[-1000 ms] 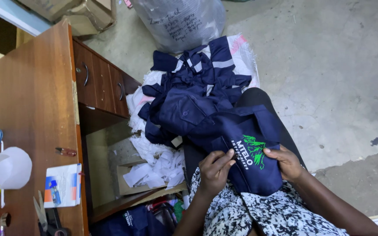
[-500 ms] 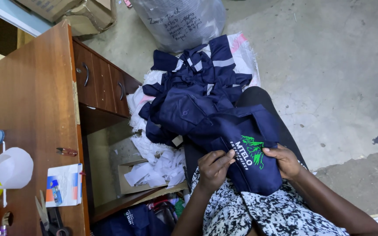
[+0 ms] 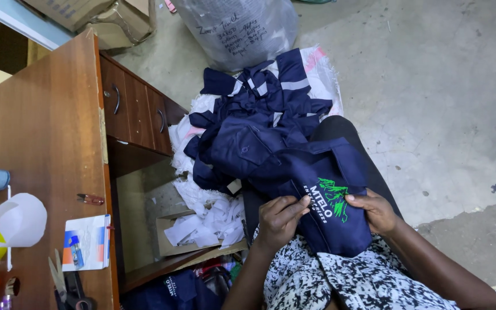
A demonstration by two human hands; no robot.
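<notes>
On the lap, navy garment (image 3: 328, 212) between left hand (image 3: 279, 221) and right hand (image 3: 377, 209)

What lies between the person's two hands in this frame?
In the head view, the navy garment spans the gap between the left hand and right hand, with its green and white embroidered patch there.
</notes>
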